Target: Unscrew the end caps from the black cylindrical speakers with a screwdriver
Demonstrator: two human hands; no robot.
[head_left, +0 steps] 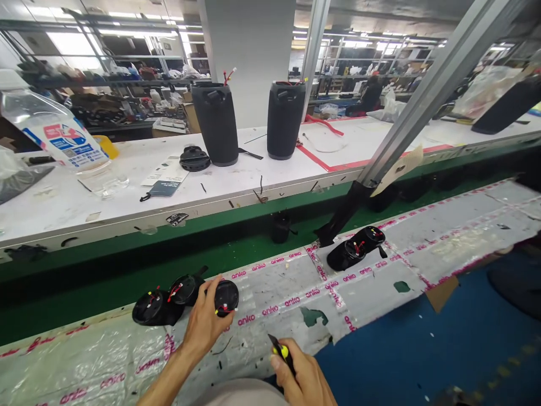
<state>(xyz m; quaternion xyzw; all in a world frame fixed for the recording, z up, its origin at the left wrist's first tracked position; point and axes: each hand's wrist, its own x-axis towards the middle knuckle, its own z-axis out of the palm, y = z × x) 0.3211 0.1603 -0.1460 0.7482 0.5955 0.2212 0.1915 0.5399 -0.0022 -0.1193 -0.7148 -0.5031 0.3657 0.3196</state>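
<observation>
My left hand (207,318) is wrapped around a black round speaker housing (227,297), whose open end with small wires faces up. Just left of it, two more black housings (151,306) with red and yellow wires lie on the plastic-covered bench (270,327). Held in my right hand (298,369) is a black and yellow utility knife (282,352), its dark blade pointing up and left, apart from the housing. Two further wired housings (346,255) lie together farther right on the same bench.
On the white shelf (236,183) stand two tall black speaker bodies (217,127), a black round part (195,158), a paper tag (164,185) and a clear bottle (63,135). A slanted metal post (406,113) rises at the right.
</observation>
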